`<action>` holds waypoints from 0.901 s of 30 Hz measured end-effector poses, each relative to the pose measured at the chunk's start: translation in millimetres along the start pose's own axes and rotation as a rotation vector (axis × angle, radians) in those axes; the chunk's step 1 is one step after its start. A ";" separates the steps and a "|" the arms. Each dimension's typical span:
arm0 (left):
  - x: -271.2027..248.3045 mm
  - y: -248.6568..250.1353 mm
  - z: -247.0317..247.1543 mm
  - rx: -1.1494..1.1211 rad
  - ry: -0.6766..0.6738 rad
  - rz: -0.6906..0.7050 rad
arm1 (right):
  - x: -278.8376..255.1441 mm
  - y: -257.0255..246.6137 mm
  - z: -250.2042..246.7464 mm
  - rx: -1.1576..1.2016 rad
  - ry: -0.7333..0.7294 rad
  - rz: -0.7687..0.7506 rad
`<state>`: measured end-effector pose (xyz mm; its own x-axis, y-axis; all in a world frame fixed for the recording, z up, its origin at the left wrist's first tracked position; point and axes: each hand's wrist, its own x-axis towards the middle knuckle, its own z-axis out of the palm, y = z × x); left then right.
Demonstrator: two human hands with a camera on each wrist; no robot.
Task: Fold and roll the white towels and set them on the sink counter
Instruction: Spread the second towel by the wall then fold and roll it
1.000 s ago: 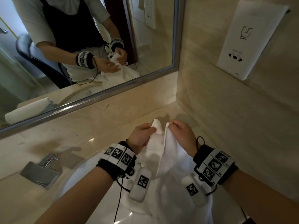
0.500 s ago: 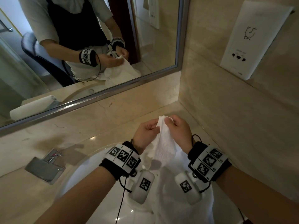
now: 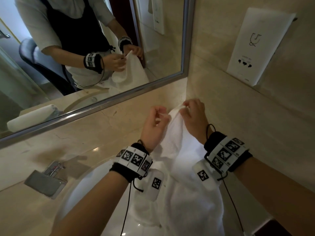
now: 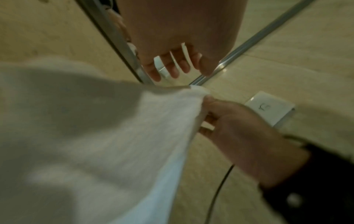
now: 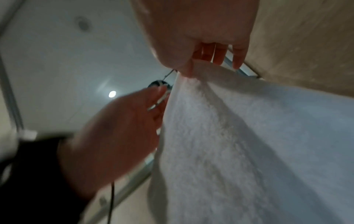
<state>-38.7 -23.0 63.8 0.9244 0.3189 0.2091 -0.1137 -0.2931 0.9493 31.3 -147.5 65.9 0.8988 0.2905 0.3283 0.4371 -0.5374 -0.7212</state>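
Thumb and forefinger of the right hand (image 3: 194,116) are pinching the top corner of the white towel (image 3: 179,150), lifting it above the sink basin (image 3: 95,183) while the rest is hanging down into the bowl. The right wrist view is showing that pinch close up (image 5: 199,37), with the other fingers curled loosely behind the cloth. The left hand (image 3: 153,123) is hovering just beside the towel's edge; the left wrist view is showing its fingers (image 4: 173,66) half curled with nothing between them, though from the head view I cannot tell if a fingertip is touching the fabric. Only the head view is showing the mirror (image 3: 85,103), a rolled towel (image 3: 32,118) reflected in it, the faucet (image 3: 46,181) and the wall plate (image 3: 255,46).
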 end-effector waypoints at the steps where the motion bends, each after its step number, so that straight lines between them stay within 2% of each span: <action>1: -1.2 -2.8 -0.9 0.060 -0.079 -0.010 | 6.6 0.3 -5.2 0.037 0.030 0.008; 3: -2.8 -15.1 -5.3 0.349 -0.272 -0.068 | 15.0 -0.7 -15.6 0.117 0.032 0.011; 4: -4.0 -21.1 -8.1 0.518 -0.334 -0.070 | 16.4 -2.2 -20.4 0.140 0.024 0.001; 5: -3.7 -24.6 -11.0 0.633 -0.333 -0.058 | 16.6 -2.8 -24.0 0.150 0.017 -0.023; 8: -0.3 -19.4 -24.3 0.660 -0.163 -0.013 | 15.7 1.1 -33.0 0.135 0.017 -0.109; 10: 5.6 -13.2 -36.8 0.804 -0.021 0.145 | 19.5 7.0 -38.8 0.109 0.032 -0.137; 12: 16.6 -9.6 -49.2 1.004 0.006 0.299 | 25.4 10.5 -44.1 0.110 0.069 -0.099; 13: 20.9 -7.8 -54.8 1.036 -0.041 0.358 | 28.5 12.2 -46.0 0.112 0.087 -0.085; 15: 28.5 -9.4 -64.1 0.926 -0.131 0.520 | 32.9 14.0 -48.4 0.108 0.105 -0.083; 17: 30.0 -6.5 -65.0 0.643 -0.149 0.615 | 36.2 16.0 -49.0 0.123 0.110 -0.084; 19: 28.4 0.7 -61.1 0.354 -0.154 0.539 | 40.6 18.4 -49.4 0.103 0.107 -0.091; 20: 27.6 4.4 -58.9 0.288 -0.179 0.480 | 42.8 19.7 -49.5 0.081 0.098 -0.093; 23: 38.5 10.7 -58.9 0.407 -0.303 0.375 | 49.9 21.7 -47.9 0.028 0.058 -0.075; 25: 55.7 9.0 -65.5 0.681 -0.348 0.415 | 56.1 23.1 -47.3 -0.010 0.036 -0.048; 27: 69.2 4.9 -72.6 0.847 -0.422 0.398 | 63.2 28.2 -46.7 -0.074 0.027 -0.016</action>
<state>-1.7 63.0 99.9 0.9472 -0.2357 0.2176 -0.2971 -0.9004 0.3177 102.1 -181.3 94.8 0.8918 0.2785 0.3565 0.4518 -0.5902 -0.6690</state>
